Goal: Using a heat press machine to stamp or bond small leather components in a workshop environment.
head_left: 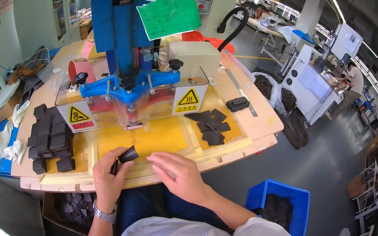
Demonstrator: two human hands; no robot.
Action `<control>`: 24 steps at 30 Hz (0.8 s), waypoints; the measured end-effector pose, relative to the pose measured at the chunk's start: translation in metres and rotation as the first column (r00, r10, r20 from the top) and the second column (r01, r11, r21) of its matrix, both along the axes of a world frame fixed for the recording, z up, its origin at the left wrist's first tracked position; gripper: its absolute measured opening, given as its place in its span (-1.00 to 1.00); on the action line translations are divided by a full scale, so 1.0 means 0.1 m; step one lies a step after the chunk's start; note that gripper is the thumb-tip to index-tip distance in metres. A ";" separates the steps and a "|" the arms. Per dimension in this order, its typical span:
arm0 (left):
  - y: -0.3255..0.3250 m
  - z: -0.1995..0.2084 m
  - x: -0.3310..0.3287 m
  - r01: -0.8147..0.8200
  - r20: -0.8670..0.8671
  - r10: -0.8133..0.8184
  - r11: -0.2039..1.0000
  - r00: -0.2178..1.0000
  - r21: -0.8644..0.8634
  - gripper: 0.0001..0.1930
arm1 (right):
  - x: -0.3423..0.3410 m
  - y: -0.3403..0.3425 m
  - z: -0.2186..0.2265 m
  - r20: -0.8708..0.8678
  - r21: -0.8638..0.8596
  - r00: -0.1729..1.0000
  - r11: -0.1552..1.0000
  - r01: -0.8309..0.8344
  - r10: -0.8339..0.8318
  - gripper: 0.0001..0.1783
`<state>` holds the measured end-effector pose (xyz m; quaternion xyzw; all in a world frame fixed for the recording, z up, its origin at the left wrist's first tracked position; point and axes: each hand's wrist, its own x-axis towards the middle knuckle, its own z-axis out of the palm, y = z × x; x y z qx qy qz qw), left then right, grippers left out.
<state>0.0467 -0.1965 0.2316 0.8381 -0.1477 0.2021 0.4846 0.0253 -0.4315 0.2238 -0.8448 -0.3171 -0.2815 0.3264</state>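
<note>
My left hand (110, 170), with a metal watch on its wrist, is closed around a few small black pieces. One black piece (129, 154) sticks out curved above the fingers, toward my right hand. My right hand (180, 173) is held flat beside it with fingers stretched out and nothing in them. Both hands are over the front of the yellow work surface (162, 136), below a blue press (127, 88) with clear guards. Stacks of black square pieces (52, 134) stand at the left. Several loose black squares (212, 125) lie scattered at the right.
A black block (237, 104) lies by a metal ruler (246, 97) at the right of the table. A blue bin (302, 208) with dark pieces stands on the floor at right. Under the table is a box of dark pieces (75, 208). White cloths (9, 140) hang at left.
</note>
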 end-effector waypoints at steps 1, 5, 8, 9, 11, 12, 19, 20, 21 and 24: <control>0.03 -0.01 0.02 -0.011 0.054 0.011 1.000 0.999 0.007 -0.64 | 0.02 0.04 0.02 -0.352 0.364 0.914 0.929 -0.066 0.202 -0.53; 0.15 -0.01 0.06 -0.089 0.145 0.074 0.991 0.987 0.101 -0.65 | 0.42 -0.14 0.06 -0.654 0.719 0.425 0.688 0.094 0.626 -0.29; 0.23 -0.11 0.08 -0.052 0.154 0.039 0.995 0.987 0.083 -0.65 | 0.78 -0.09 -0.01 -0.698 0.701 0.379 0.687 0.192 0.607 -0.34; 0.23 -0.09 0.05 -0.065 0.151 0.053 0.995 0.987 0.074 -0.65 | 0.88 -0.04 -0.02 -0.721 0.685 0.386 0.674 0.276 0.575 -0.40; 0.27 -0.12 0.04 -0.079 0.121 0.072 0.995 0.990 0.059 -0.65 | 1.09 0.10 -0.06 -0.735 0.672 0.366 0.684 0.284 0.570 -0.50; 0.27 -0.14 0.07 -0.079 0.096 0.075 0.996 0.993 0.043 -0.64 | 1.21 0.15 -0.05 -0.748 0.659 0.359 0.691 0.298 0.558 -0.60; 0.31 -0.13 0.08 -0.064 0.134 0.054 0.995 0.989 0.074 -0.63 | 1.71 0.38 -0.10 -0.794 0.605 0.318 0.630 0.486 0.518 -0.85; 0.30 -0.14 0.09 -0.065 0.132 0.055 0.995 0.990 0.071 -0.63 | 1.72 0.39 -0.11 -0.828 0.560 0.341 0.658 0.503 0.444 -0.85; 0.28 -0.15 0.10 -0.062 0.131 0.054 0.996 0.990 0.056 -0.63 | 1.73 0.40 -0.11 -0.829 0.559 0.340 0.660 0.502 0.443 -0.85; 0.25 -0.16 0.12 -0.052 0.127 0.047 0.998 0.991 0.039 -0.63 | 1.80 0.36 -0.16 -0.856 0.516 0.356 0.662 0.543 0.376 -0.85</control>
